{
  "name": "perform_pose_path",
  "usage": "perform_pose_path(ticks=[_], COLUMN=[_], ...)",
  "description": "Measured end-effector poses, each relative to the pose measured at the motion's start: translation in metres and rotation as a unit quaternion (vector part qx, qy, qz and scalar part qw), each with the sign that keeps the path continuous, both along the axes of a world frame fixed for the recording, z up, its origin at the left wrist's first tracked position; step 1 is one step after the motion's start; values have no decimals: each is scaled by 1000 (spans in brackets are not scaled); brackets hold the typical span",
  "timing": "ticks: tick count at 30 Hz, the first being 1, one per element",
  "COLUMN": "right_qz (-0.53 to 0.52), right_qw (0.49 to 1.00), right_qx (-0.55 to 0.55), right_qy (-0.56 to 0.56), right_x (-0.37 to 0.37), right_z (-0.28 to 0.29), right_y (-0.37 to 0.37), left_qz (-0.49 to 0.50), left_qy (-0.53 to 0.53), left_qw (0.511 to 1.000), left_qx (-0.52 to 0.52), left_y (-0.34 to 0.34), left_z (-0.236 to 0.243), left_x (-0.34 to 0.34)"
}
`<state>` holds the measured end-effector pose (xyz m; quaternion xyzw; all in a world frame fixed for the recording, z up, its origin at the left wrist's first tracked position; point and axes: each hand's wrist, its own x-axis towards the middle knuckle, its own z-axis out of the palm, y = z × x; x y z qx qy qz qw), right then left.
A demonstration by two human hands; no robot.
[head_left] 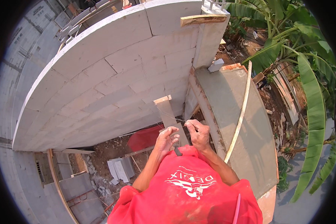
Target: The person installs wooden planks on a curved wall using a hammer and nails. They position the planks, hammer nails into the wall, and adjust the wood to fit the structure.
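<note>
My right hand point(200, 135) is closed in a pinch on a thin wire point(175, 118). The wire is grey, bent and loose, and its strands trail left from my fingertips across the top of a pale wooden board point(165, 109). Lower and a little to the left, my left hand point(165, 139) has its fingers loosely curled and apart, and nothing shows between them. Both hands are in front of my red shirt, close to each other but not touching. The board stands below and behind them, its lower part partly hidden by my hands.
A tall wall of pale blocks point(130, 74) curves across the left and front. To my right lies a grey cement slab point(246, 138) with a long wooden strip point(239, 119) on it. Far below are rubble and white blocks point(120, 170). Banana leaves point(310, 93) hang at the right.
</note>
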<state>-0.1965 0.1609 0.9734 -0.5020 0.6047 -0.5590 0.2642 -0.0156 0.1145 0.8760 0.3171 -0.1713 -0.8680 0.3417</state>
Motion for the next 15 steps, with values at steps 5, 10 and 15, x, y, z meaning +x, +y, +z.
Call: perform_pose_path(ticks=[5, 10, 15], right_qz=[79, 116, 128], right_qw=[996, 991, 981], right_qx=[21, 58, 142], right_qy=[21, 43, 19], right_x=[0, -13, -17], right_z=[13, 15, -3], right_y=[11, 22, 24], left_qz=[-46, 33, -59], left_qy=[73, 108, 347], left_qw=[996, 992, 924], left_qx=[14, -46, -148], left_y=[-34, -83, -94], left_z=[-5, 16, 33], left_x=[-26, -41, -43])
